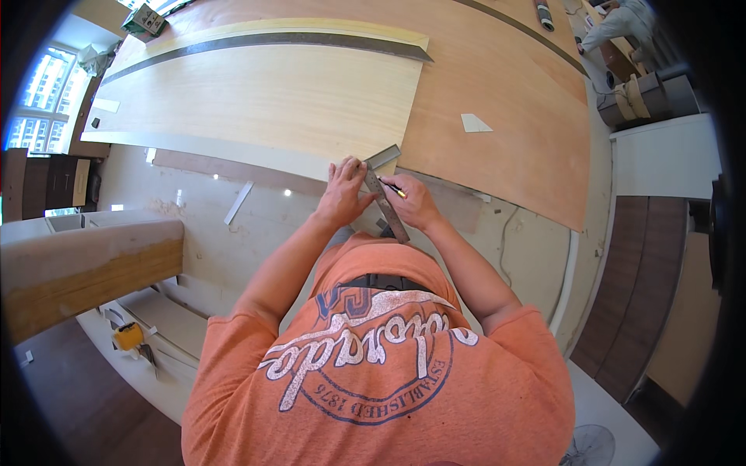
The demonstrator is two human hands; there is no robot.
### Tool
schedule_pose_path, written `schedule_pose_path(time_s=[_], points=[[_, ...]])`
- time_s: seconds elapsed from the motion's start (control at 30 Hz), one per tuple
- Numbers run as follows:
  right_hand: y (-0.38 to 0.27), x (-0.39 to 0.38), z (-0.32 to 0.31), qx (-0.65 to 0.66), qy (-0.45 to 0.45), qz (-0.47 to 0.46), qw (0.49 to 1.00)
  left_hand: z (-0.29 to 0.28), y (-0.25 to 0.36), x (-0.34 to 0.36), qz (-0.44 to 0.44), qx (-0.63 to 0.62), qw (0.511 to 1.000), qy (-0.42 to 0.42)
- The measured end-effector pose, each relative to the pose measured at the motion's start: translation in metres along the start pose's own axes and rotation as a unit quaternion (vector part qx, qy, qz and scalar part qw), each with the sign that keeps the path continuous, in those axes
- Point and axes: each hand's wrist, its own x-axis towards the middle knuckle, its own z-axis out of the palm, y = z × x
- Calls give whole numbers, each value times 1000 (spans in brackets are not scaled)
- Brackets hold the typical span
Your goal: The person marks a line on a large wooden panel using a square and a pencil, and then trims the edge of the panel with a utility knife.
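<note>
Head view: near first, we list one right hand (416,204), fingers closed round a dark pen (399,191); one left hand (340,199), fingers partly spread on a metal square (392,217), grip beyond our telling; the square, at the pale panel's (264,93) near right corner; one reddish table (505,175); one white offcut (475,123); farther, one dark straightedge (311,37).

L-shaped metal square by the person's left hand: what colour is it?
The L-shaped metal square is dull grey, showing best in the head view.

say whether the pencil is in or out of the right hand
In: the right hand closes around the pencil, whose dark and yellow body shows beside the metal square.
</note>
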Motion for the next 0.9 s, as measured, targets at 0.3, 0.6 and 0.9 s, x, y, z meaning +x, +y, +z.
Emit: schedule_pose_path(time_s=[0.3,0.6,0.9], points=[[-4,8,-2,-8,-9,11,1000,-1,1,1,-7,1,1000,-14],[-8,9,-12,-12,-39,23,999,0,0,1,-12,10,1000,-21],[-24,-34,-50,-106,-174,47,978,-1,0,-1,-15,12,999,-26]])
